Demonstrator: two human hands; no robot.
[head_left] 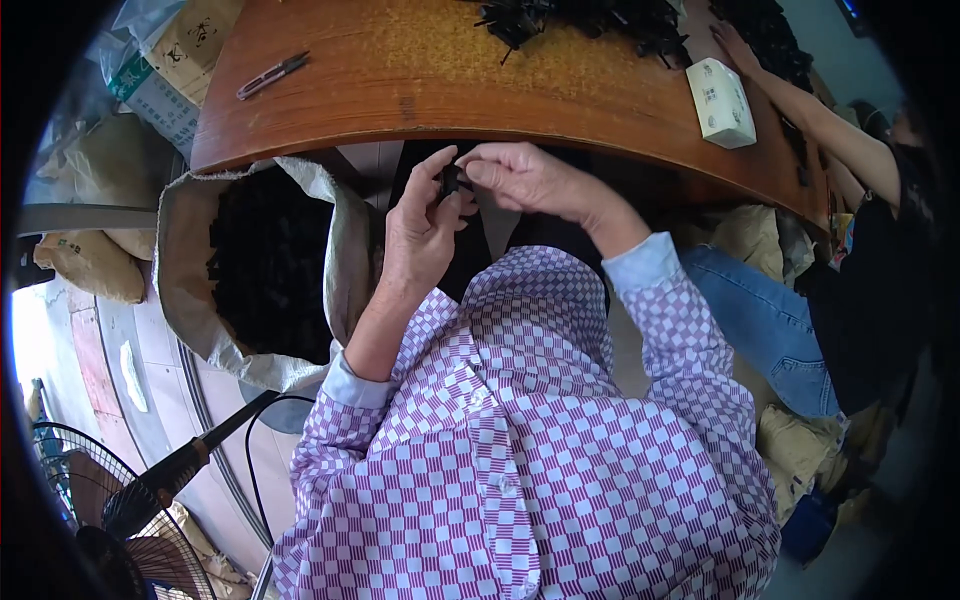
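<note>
Both my hands meet just off the near edge of the wooden table (400, 95), above my lap. Between the thumb and fingers of my left hand (423, 225) is a small black part (450, 182); its exact kind I cannot make out. My right hand (530, 182) pinches at the same part from the right, its thumb and forefinger closed against it. To the left of my left hand stands an open white woven sack (345, 260), filled with many small black pieces (270, 260).
Black parts (600, 20) lie heaped along the table's far side. A cutter knife (272, 75) lies at left, a white tissue pack (721, 103) at right. Another person's arm (830, 125) reaches over the table's right end. A fan (110, 510) stands lower left.
</note>
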